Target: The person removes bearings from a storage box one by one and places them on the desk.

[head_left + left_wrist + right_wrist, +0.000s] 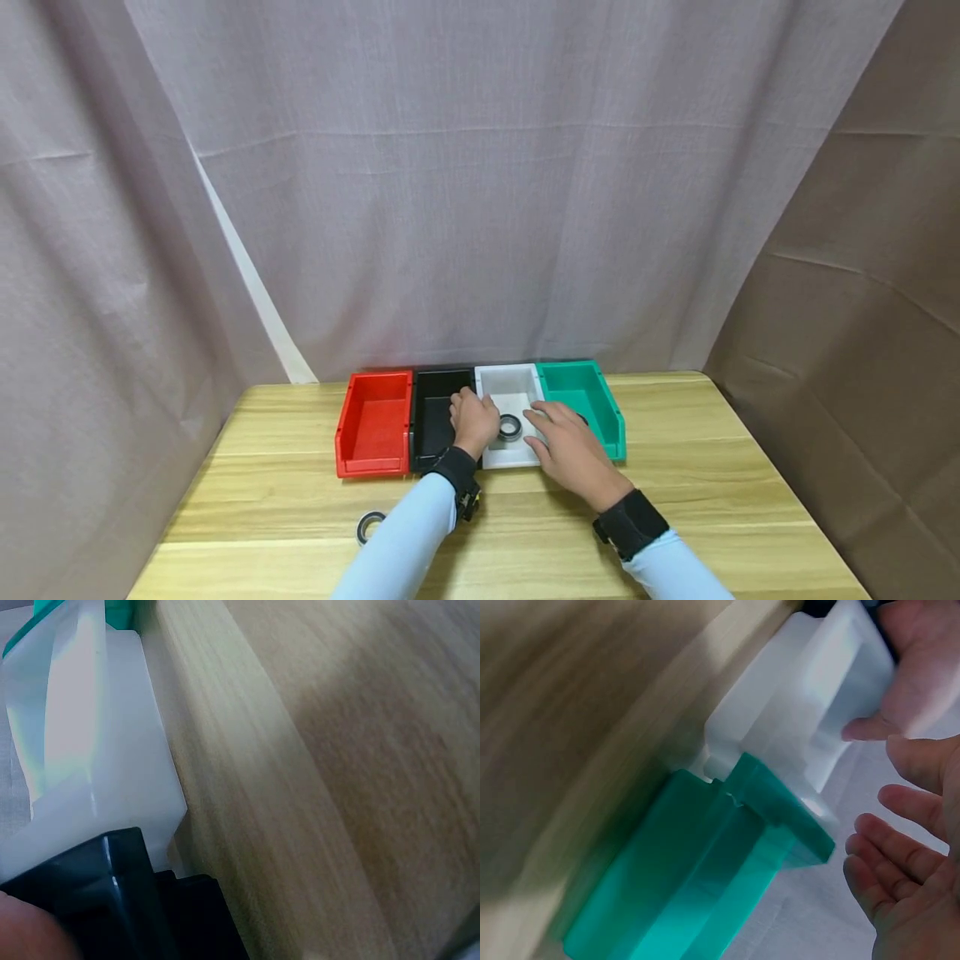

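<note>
A row of open bins holds a red bin (375,421), a black bin (433,417), a white bin (517,458) and a green bin (611,425). My left hand (474,422) is over the wall between the black and white bins, fingers pointing down; whether it holds anything I cannot tell. Just right of it, a ball bearing (510,427) lies in the white bin. My right hand (573,450) reaches over the white and green bins, its fingers (900,862) spread and relaxed with nothing between them. A small dark thing in the green bin is mostly hidden behind that hand.
Another ball bearing (367,525) lies on the wooden table (262,500) in front of the red bin, partly covered by the left sleeve (405,537). Grey curtains (450,208) hang behind the table, with a brown curtain (847,333) on the right.
</note>
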`<move>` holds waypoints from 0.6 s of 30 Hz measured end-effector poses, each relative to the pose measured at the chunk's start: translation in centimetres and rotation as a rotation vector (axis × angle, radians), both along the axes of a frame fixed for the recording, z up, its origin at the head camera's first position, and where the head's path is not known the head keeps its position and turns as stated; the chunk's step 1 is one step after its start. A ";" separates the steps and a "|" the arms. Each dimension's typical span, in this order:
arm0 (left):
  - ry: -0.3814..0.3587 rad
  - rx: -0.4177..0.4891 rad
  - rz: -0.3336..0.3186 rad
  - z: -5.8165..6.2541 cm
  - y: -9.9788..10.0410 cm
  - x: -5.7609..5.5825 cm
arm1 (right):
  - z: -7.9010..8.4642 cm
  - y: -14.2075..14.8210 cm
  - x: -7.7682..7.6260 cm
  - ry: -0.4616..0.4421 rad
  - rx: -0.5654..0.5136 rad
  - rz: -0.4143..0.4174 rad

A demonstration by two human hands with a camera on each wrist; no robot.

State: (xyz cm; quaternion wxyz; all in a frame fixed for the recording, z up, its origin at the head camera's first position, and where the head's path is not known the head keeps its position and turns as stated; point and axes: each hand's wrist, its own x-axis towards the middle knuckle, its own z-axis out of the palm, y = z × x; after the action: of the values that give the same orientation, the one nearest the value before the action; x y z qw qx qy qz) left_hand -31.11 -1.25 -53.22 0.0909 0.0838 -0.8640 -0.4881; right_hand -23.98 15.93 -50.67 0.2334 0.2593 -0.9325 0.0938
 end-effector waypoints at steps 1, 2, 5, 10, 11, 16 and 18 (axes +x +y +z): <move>-0.001 0.009 -0.002 0.1 0.0 0.1 | -0.1 -0.1 -0.3 0.003 0.019 0.003; -0.004 0.013 -0.005 0.1 0.1 0.1 | -0.2 -0.2 -0.6 0.005 0.040 0.005; -0.009 0.021 -0.004 0.2 0.0 0.2 | -0.5 -0.9 -1.8 -0.011 0.090 0.025; -0.014 0.024 0.001 0.3 -0.2 0.2 | -0.6 -2.4 -3.3 -0.120 0.160 0.051; -0.013 0.023 0.003 0.2 -0.2 0.3 | -0.6 -2.7 -3.5 -0.153 0.173 0.051; -0.020 0.052 -0.004 0.0 -0.1 0.3 | -0.2 -3.8 -4.2 -0.288 0.182 0.019; -0.024 0.064 -0.002 0.0 -0.1 0.3 | -0.2 -4.2 -4.6 -0.291 0.178 0.007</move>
State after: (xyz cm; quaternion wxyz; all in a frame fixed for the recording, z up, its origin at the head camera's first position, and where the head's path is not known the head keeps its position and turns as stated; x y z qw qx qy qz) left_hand -30.82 -1.31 -53.22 0.0776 0.0917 -0.8490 -0.5145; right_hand -28.58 11.70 -50.84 0.0718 0.2657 -0.9602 0.0479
